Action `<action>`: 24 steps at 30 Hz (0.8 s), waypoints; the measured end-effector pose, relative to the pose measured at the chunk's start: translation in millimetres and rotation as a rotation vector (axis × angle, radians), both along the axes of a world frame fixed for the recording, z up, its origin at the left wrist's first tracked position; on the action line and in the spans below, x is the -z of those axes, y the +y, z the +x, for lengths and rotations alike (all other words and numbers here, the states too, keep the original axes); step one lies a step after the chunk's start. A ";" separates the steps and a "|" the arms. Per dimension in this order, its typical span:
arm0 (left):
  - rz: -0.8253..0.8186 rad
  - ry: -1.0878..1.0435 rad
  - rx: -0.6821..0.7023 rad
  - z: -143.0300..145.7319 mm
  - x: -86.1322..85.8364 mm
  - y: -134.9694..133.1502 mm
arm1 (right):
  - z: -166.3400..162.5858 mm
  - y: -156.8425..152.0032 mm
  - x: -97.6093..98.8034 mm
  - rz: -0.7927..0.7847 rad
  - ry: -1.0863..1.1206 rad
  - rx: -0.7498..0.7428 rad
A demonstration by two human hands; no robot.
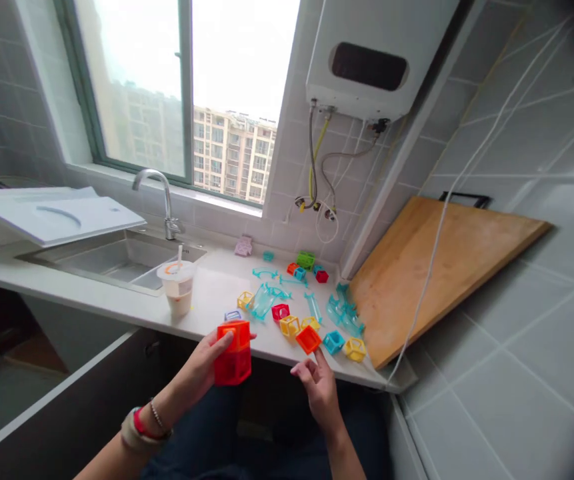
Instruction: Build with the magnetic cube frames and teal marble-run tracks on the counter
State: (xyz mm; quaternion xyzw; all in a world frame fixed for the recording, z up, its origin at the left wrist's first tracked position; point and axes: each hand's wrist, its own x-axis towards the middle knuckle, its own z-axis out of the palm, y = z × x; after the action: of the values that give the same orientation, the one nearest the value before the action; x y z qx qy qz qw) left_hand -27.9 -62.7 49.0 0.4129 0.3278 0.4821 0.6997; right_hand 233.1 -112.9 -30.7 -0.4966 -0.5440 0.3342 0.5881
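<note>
In my left hand [207,363] are two hollow plastic cube blocks, an orange cube [237,333] above a red cube [234,368], gripped by thumb and fingers in front of the counter edge. My right hand [319,387] has its index finger stretched up to a separate orange cube [309,339] at the counter's front edge, the fingertip at its lower side. Its thumb is apart from that cube. Close by lie yellow cubes [289,326], a blue cube [333,343], another yellow cube [355,349] and a dark red cube [281,312].
Clear teal track pieces [264,300] and more teal pieces [344,312] lie farther back, near a green block [305,259]. A lidded drink cup [178,290] stands by the sink [117,257]. A wooden board [437,267] leans at right, with a white cable [434,257] hanging before it.
</note>
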 end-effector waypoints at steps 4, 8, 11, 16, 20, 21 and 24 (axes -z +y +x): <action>-0.015 0.074 0.037 -3.6 1.2 -29.2 | -2.7 -64.4 -31.2 -0.044 0.043 -0.199; 0.059 0.150 0.148 1.0 -5.2 -45.4 | -3.9 -91.8 -62.3 -0.043 -0.036 -0.238; 0.140 0.210 0.230 8.0 -6.7 -55.5 | -7.9 -95.1 -75.9 -0.033 -0.094 -0.249; 0.180 0.251 0.264 14.4 0.1 -63.9 | -18.1 -93.7 -80.2 -0.068 -0.170 -0.309; 0.147 0.244 0.255 12.3 -2.9 -65.8 | -24.3 -93.6 -83.1 -0.083 -0.175 -0.321; 0.127 0.246 0.255 12.0 -5.5 -66.6 | -25.8 -93.5 -84.9 -0.084 -0.166 -0.329; 0.048 0.234 0.238 13.2 -12.7 -69.5 | -29.6 -92.9 -90.2 -0.077 -0.125 -0.352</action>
State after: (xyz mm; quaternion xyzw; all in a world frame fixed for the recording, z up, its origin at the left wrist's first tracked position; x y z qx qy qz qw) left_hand -14.6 -132.2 61.7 0.5189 0.3443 0.3522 0.6987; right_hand 203.5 -205.8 59.6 -0.4359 -0.6445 0.4211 0.4663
